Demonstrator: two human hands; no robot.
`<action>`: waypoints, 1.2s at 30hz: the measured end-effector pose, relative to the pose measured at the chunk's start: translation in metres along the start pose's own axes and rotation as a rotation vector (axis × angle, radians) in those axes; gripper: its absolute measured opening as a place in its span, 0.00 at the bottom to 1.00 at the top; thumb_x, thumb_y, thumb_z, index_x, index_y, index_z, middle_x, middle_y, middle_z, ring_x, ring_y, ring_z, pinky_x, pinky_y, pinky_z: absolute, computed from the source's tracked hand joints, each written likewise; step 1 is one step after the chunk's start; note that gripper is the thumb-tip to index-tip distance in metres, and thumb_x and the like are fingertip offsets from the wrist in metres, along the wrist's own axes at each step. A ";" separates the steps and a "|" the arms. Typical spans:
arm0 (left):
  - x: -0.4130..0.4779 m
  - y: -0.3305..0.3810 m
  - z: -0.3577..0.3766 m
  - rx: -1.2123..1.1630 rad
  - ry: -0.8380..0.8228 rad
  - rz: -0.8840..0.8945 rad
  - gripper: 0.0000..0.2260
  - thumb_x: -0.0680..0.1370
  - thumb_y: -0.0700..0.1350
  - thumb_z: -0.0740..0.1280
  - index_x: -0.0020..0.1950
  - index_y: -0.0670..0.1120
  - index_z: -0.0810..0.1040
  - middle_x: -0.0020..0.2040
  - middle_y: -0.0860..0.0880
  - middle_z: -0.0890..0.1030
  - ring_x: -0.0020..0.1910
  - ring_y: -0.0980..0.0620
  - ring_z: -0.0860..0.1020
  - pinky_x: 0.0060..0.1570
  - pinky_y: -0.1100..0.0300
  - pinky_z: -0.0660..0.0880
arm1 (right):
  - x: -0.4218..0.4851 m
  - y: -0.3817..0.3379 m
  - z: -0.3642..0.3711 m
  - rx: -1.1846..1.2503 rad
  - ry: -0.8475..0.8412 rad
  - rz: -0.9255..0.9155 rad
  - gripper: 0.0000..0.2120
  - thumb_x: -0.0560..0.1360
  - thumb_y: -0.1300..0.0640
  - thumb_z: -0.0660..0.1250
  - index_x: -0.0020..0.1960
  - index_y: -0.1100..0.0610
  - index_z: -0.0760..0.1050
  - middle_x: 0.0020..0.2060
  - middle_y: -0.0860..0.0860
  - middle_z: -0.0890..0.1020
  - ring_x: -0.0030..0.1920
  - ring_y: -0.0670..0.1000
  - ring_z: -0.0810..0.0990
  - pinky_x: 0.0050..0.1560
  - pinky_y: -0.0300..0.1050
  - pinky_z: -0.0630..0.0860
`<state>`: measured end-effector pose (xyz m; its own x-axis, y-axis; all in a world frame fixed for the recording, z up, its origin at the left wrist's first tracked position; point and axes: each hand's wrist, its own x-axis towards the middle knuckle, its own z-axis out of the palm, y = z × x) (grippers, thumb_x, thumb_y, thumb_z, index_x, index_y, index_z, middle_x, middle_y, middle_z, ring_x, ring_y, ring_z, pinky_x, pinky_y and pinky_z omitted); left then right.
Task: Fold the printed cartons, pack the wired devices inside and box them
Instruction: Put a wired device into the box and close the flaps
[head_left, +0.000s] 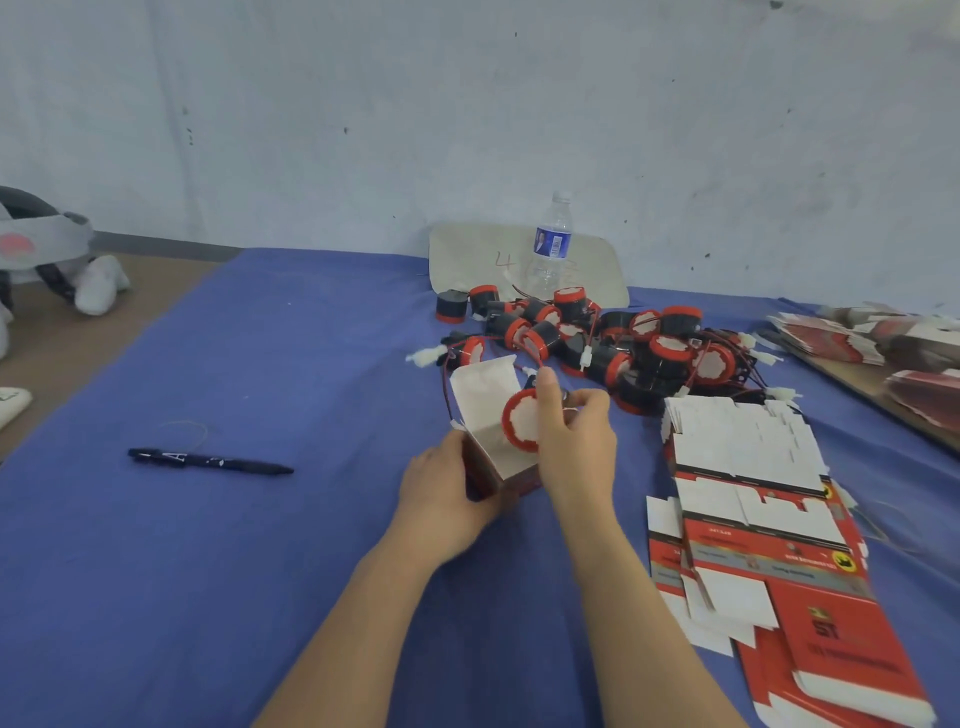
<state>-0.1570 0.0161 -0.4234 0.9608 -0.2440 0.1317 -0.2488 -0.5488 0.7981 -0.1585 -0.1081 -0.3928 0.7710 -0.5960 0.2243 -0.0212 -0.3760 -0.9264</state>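
near the middle of the tabletop (249, 582), which is covered in blue cloth, the left hand (447, 493) grips a folded carton (485, 395) by its side, fingers curled around the red printed wall, with the white top flap standing open and tilted away. the right hand (574, 436) pinches a wired device (522, 422), a black drum with a red rim and white face, right at the carton's open mouth; its thin red wire loops up behind the flap. just beyond the hands, toward the far edge, lies a tangled pile of the same devices (613, 338) with white plugs sticking out. a stack of flat cartons (753, 467), red and white, runs along the right side down to the near right corner. more flat cartons (852, 332) sit on a board at the right edge. a clear water bottle (551, 244) stands upright at the far edge in front of a pale cardboard sheet (467, 254). a dark pen (208, 461) lies well apart toward the left edge.
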 end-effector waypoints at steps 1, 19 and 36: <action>-0.001 0.002 0.001 0.028 -0.009 0.001 0.27 0.69 0.59 0.73 0.62 0.50 0.69 0.60 0.52 0.77 0.59 0.49 0.75 0.59 0.50 0.73 | -0.001 0.000 0.002 -0.065 0.021 -0.038 0.19 0.74 0.34 0.59 0.45 0.50 0.64 0.35 0.42 0.75 0.35 0.41 0.74 0.31 0.39 0.68; -0.004 0.007 0.009 0.117 0.086 -0.046 0.25 0.70 0.61 0.71 0.59 0.49 0.68 0.56 0.51 0.79 0.55 0.49 0.76 0.56 0.51 0.74 | -0.001 0.000 0.000 -0.790 -0.068 -0.219 0.27 0.80 0.39 0.50 0.47 0.55 0.81 0.47 0.54 0.80 0.58 0.58 0.71 0.56 0.50 0.66; 0.001 0.014 0.004 -0.240 0.294 -0.261 0.10 0.80 0.48 0.60 0.55 0.44 0.73 0.52 0.46 0.79 0.55 0.45 0.76 0.59 0.45 0.72 | -0.016 0.001 0.012 -0.770 -0.242 -0.339 0.19 0.78 0.42 0.58 0.44 0.54 0.80 0.56 0.49 0.70 0.60 0.53 0.66 0.62 0.49 0.57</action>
<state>-0.1596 0.0047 -0.4142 0.9901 0.1339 0.0413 0.0087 -0.3529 0.9356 -0.1627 -0.0903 -0.4008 0.9258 -0.2310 0.2991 -0.1228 -0.9324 -0.3399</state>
